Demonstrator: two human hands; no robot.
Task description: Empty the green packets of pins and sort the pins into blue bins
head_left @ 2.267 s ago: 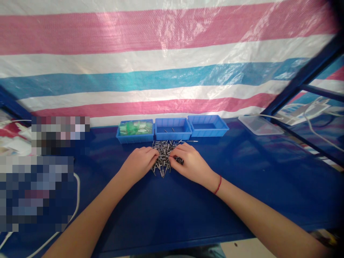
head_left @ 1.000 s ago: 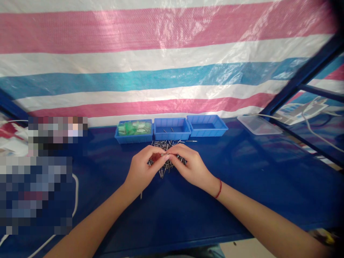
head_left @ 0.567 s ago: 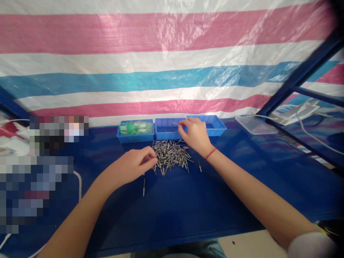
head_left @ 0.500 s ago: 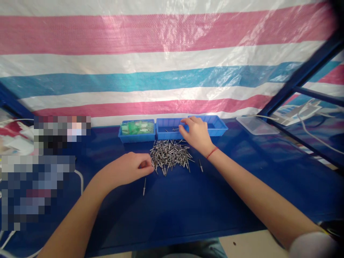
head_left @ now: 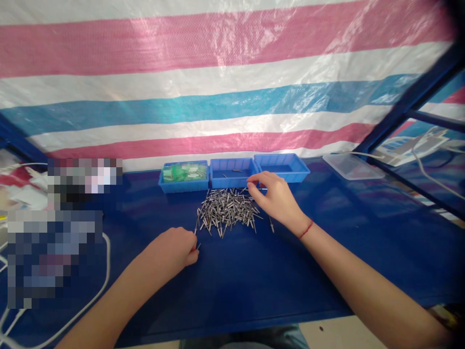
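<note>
Blue covers the whole table (head_left: 254,281) in the head view, and a sheet striped pink, white and blue (head_left: 218,97) hangs behind it.

The left hand (head_left: 173,251) rests on the table near the front, well short of the pile of pins (head_left: 227,212). Its fingers are curled in tight, and the end of a loose pin (head_left: 198,246) sticks out at the fingertips. That end points away and to the right, towards the pile; the rest of it is hidden under the fingers.

The right hand (head_left: 276,198) lies at the far right edge of the pile, just in front of the bins. Its fingers are bent, with thumb and forefinger close together. Whether they grip a pin I cannot tell. A red string (head_left: 307,229) circles the wrist.

Pins in the pile lie flat and crossed, pointing every way. One stray pin (head_left: 271,224) lies apart beside the right wrist, its length running roughly front to back.

Three blue bins stand in a row, touching, behind the pile. The left bin (head_left: 170,184) holds green pieces (head_left: 183,172). The middle bin (head_left: 232,182) holds a few pins. In the right bin (head_left: 290,175) only the blue floor shows. A clear tray (head_left: 352,166) sits further right, and a white cable (head_left: 103,286) loops at the left.
</note>
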